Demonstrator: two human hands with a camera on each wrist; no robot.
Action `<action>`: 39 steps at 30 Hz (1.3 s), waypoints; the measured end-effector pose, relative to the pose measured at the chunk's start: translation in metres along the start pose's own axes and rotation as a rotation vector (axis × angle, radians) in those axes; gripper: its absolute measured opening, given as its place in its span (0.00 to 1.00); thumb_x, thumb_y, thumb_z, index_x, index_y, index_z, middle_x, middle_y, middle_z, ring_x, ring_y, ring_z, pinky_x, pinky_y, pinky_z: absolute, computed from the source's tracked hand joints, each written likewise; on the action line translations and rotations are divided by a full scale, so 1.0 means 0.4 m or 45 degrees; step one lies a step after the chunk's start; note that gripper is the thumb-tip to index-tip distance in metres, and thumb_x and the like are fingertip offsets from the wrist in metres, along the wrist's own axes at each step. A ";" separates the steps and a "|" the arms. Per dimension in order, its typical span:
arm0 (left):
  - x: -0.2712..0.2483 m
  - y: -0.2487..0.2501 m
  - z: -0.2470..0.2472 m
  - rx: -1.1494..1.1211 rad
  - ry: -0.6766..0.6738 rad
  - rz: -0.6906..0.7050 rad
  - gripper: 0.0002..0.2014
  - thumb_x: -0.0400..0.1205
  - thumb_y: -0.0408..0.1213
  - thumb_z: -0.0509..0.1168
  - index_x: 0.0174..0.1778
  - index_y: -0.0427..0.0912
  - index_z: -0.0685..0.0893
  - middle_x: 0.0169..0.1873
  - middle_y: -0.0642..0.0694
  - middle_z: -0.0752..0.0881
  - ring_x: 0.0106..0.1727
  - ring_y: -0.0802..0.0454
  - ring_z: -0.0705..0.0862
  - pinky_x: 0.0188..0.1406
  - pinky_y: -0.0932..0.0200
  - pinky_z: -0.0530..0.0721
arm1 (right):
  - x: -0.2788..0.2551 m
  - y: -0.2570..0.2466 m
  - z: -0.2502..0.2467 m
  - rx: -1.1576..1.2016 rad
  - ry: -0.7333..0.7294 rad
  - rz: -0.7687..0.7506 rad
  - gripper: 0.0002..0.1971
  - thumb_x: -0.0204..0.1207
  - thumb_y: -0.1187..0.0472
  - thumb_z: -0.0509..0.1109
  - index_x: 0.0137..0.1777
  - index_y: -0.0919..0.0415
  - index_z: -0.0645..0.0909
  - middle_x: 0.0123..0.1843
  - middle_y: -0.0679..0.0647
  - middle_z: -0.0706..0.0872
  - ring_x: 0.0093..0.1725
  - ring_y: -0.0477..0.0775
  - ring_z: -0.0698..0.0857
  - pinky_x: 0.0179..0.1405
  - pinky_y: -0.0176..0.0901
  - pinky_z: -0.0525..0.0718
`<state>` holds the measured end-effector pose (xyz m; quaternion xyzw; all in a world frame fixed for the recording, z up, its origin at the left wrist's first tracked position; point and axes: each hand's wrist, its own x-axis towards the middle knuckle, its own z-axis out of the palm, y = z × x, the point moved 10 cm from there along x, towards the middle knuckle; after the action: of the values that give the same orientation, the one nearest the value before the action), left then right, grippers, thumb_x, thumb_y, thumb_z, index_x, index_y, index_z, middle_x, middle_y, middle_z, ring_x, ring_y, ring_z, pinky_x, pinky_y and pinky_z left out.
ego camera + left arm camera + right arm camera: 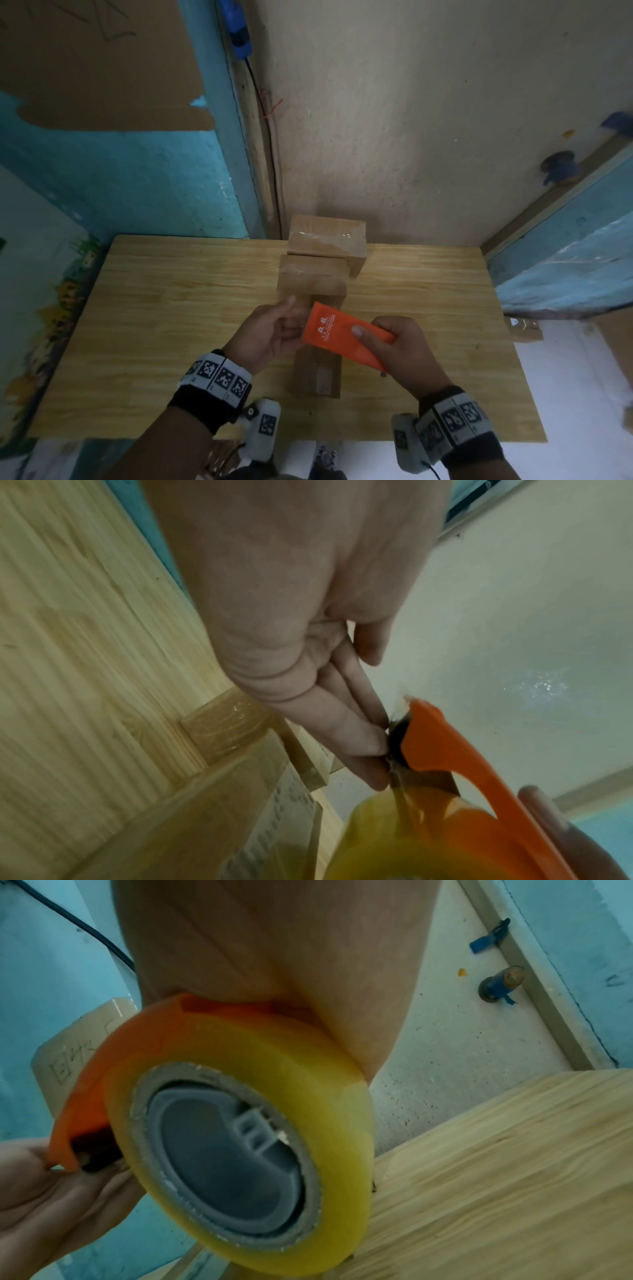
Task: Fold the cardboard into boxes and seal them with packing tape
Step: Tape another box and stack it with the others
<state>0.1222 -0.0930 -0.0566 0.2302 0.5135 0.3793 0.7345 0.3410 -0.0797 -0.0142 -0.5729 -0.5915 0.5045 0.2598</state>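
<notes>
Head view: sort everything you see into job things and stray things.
Job:
- orange tape dispenser, in the right hand
- yellowish tape roll on it
- left hand, fingers at the dispenser's cutter end
- three cardboard boxes: near, middle, far

Stray:
- small box beyond the table's right edge
- blue clips on the wall batten

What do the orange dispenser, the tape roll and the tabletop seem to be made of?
Orange dispenser: likely moulded plastic, smooth and matte, with printed white lettering.
Tape roll: yellowish translucent film wound on a greyish, probably cardboard, core.
Tabletop: pale wood or wood-look laminate; streaky grain shows, which one is unclear.
</notes>
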 end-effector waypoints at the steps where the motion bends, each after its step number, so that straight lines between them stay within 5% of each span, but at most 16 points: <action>1: -0.001 -0.001 0.002 -0.011 -0.027 -0.010 0.22 0.90 0.46 0.61 0.63 0.29 0.88 0.57 0.29 0.91 0.59 0.35 0.91 0.59 0.46 0.90 | 0.002 -0.001 0.000 0.003 0.003 -0.004 0.35 0.67 0.24 0.75 0.41 0.62 0.90 0.38 0.62 0.91 0.34 0.63 0.91 0.28 0.49 0.87; 3: -0.005 0.002 0.012 -0.029 -0.095 -0.003 0.20 0.85 0.42 0.66 0.65 0.29 0.87 0.59 0.29 0.90 0.61 0.36 0.90 0.62 0.46 0.89 | 0.006 -0.005 -0.003 0.019 0.015 -0.018 0.37 0.68 0.24 0.75 0.40 0.64 0.90 0.36 0.64 0.90 0.33 0.65 0.90 0.26 0.49 0.86; 6: -0.004 0.003 0.016 -0.084 -0.101 -0.005 0.17 0.80 0.36 0.69 0.60 0.29 0.88 0.56 0.31 0.91 0.55 0.42 0.92 0.54 0.52 0.93 | 0.006 -0.010 -0.015 0.075 0.042 -0.022 0.37 0.68 0.28 0.77 0.39 0.69 0.88 0.34 0.66 0.88 0.29 0.65 0.89 0.22 0.48 0.85; 11: 0.005 0.013 0.009 -0.126 -0.074 -0.010 0.14 0.88 0.34 0.63 0.60 0.27 0.87 0.54 0.30 0.91 0.53 0.41 0.92 0.50 0.52 0.93 | 0.014 -0.015 -0.018 0.141 0.029 -0.005 0.36 0.68 0.31 0.78 0.40 0.72 0.88 0.34 0.69 0.88 0.27 0.59 0.88 0.20 0.47 0.84; 14: 0.008 0.030 0.004 -0.022 -0.077 0.010 0.17 0.77 0.32 0.73 0.61 0.28 0.87 0.58 0.29 0.90 0.58 0.37 0.91 0.55 0.51 0.93 | 0.027 -0.023 -0.019 0.130 0.029 0.001 0.35 0.69 0.32 0.79 0.38 0.71 0.87 0.33 0.69 0.87 0.26 0.59 0.87 0.19 0.47 0.83; 16: 0.012 0.048 -0.013 0.069 -0.015 0.041 0.16 0.73 0.27 0.76 0.56 0.26 0.88 0.54 0.29 0.91 0.53 0.38 0.93 0.48 0.52 0.93 | 0.035 -0.027 -0.016 0.105 -0.012 0.015 0.31 0.74 0.35 0.81 0.38 0.69 0.88 0.33 0.66 0.89 0.28 0.59 0.89 0.20 0.47 0.84; 20: 0.019 0.088 -0.037 0.240 0.045 0.075 0.07 0.77 0.17 0.73 0.49 0.26 0.87 0.46 0.32 0.93 0.46 0.42 0.94 0.40 0.56 0.93 | 0.052 -0.032 -0.008 0.053 -0.124 0.083 0.27 0.75 0.40 0.78 0.43 0.69 0.90 0.39 0.65 0.93 0.34 0.64 0.94 0.24 0.48 0.88; 25: 0.035 0.117 -0.042 0.234 0.062 0.071 0.07 0.77 0.17 0.73 0.49 0.25 0.87 0.45 0.32 0.93 0.45 0.42 0.95 0.41 0.57 0.93 | 0.078 -0.048 -0.017 0.077 -0.141 0.105 0.27 0.75 0.41 0.78 0.43 0.71 0.89 0.35 0.62 0.93 0.30 0.59 0.92 0.25 0.48 0.88; 29: 0.020 0.129 -0.129 0.297 0.155 0.029 0.10 0.76 0.20 0.76 0.52 0.26 0.88 0.48 0.32 0.93 0.48 0.42 0.94 0.45 0.58 0.93 | 0.075 -0.012 -0.050 0.052 -0.127 0.109 0.40 0.72 0.32 0.81 0.40 0.77 0.85 0.35 0.73 0.88 0.29 0.63 0.89 0.26 0.48 0.86; 32: 0.002 0.125 -0.240 0.250 0.261 -0.005 0.12 0.75 0.21 0.76 0.54 0.24 0.88 0.49 0.31 0.93 0.49 0.42 0.94 0.46 0.58 0.93 | 0.058 0.027 -0.108 0.008 -0.079 0.153 0.42 0.63 0.27 0.78 0.39 0.76 0.88 0.34 0.72 0.89 0.28 0.65 0.89 0.25 0.48 0.85; 36: 0.012 0.088 -0.253 0.288 0.262 0.022 0.12 0.74 0.21 0.78 0.52 0.22 0.88 0.45 0.28 0.92 0.40 0.44 0.93 0.38 0.60 0.90 | 0.053 0.054 -0.115 0.002 -0.093 0.183 0.44 0.61 0.27 0.79 0.40 0.77 0.88 0.34 0.74 0.89 0.27 0.66 0.88 0.23 0.46 0.84; 39: 0.033 0.071 -0.257 0.244 0.296 0.037 0.12 0.72 0.21 0.79 0.51 0.23 0.89 0.48 0.26 0.92 0.42 0.41 0.93 0.40 0.57 0.92 | 0.057 0.054 -0.122 -0.035 -0.072 0.189 0.46 0.57 0.23 0.80 0.38 0.75 0.88 0.34 0.73 0.89 0.27 0.69 0.88 0.22 0.48 0.84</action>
<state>0.0199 -0.0708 -0.0813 0.2612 0.6255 0.3632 0.6393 0.3883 -0.0472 -0.0222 -0.6042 -0.5614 0.5300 0.1972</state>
